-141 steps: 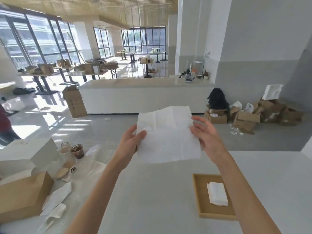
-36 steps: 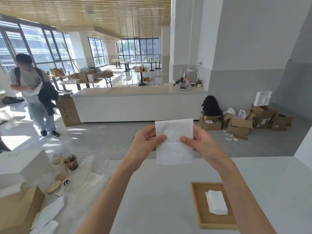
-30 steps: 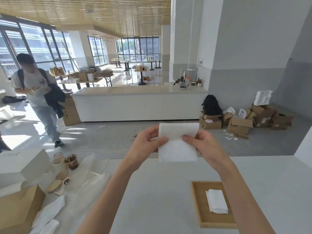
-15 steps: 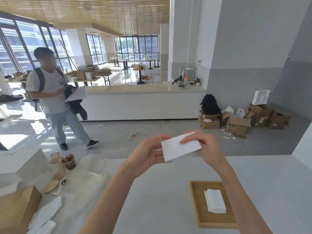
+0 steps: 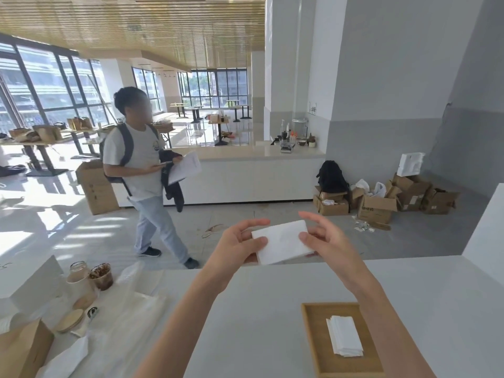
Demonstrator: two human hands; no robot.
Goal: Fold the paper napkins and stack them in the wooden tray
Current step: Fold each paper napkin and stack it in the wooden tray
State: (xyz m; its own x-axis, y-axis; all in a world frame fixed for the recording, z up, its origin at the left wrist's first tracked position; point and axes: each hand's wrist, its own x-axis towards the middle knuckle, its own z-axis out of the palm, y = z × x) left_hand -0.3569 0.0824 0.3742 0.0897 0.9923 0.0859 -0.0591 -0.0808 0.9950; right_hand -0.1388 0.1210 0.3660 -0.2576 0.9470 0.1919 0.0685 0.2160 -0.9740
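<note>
Head view: a white paper napkin (image 5: 282,241), folded into a small thick rectangle, sits mid-frame above the far edge of the counter (image 5: 259,309). The left hand (image 5: 237,246) and the right hand (image 5: 330,244) pinch its 2 ends. Bare white countertop lies below. At lower right, 1 wooden tray (image 5: 311,336) holds a stack of folded napkins (image 5: 345,336).
</note>
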